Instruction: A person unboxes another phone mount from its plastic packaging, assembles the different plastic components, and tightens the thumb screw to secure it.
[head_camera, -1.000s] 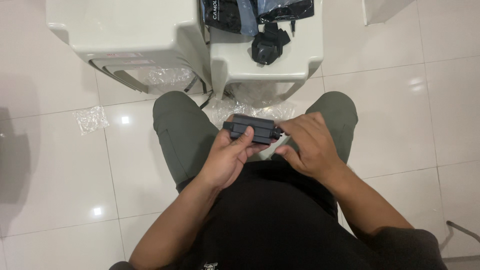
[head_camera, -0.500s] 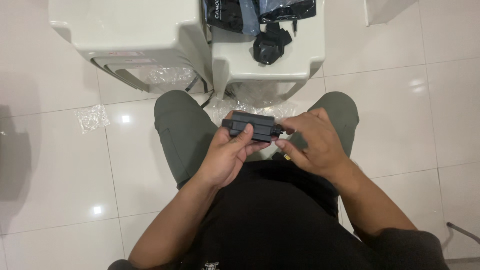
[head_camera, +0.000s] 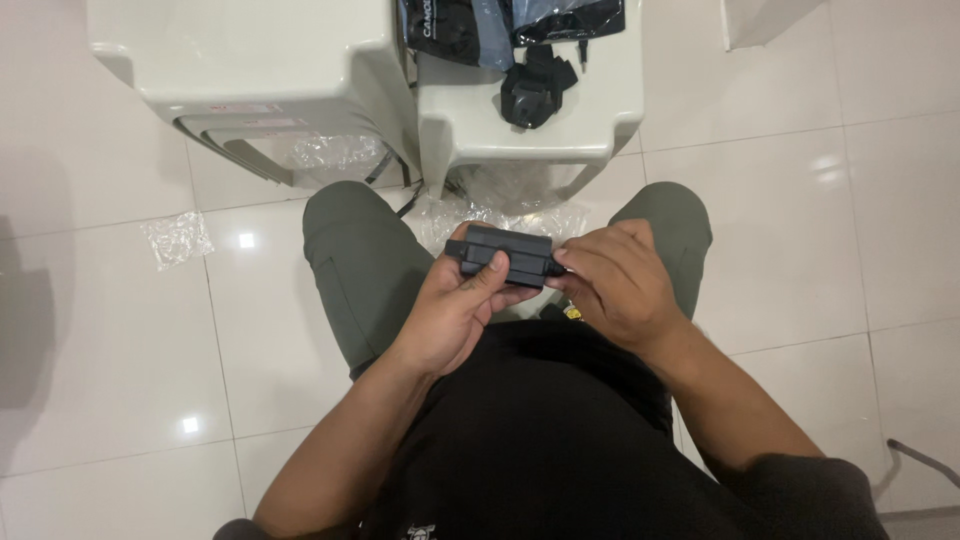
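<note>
A small black rectangular box (head_camera: 505, 255), like a charger or battery block, sits above the person's lap between the two knees, just below the middle of the view; the left hand (head_camera: 455, 305) cradles it from seven o'clock, fingers curled under and the thumb pressed across its top face, so it is closed on the box; the right hand (head_camera: 615, 280) meets it from three o'clock, its fingertips (head_camera: 562, 262) pinched at the box's right end, though what they grip there is too small to tell; both forearms run down toward six o'clock over a black shirt (head_camera: 540, 440); olive shorts (head_camera: 365, 260) cover the thighs; crumpled clear plastic wrap (head_camera: 500, 205) lies on the white tiled floor (head_camera: 120, 340) just at twelve o'clock from the box; a second scrap of wrap (head_camera: 177, 238) lies at nine o'clock; farther toward twelve o'clock stands a small cream plastic table (head_camera: 590, 110) carrying a black strap-like item (head_camera: 535, 88) and dark packages (head_camera: 480, 25); a larger cream plastic unit (head_camera: 250, 70) stands at eleven o'clock.
</note>
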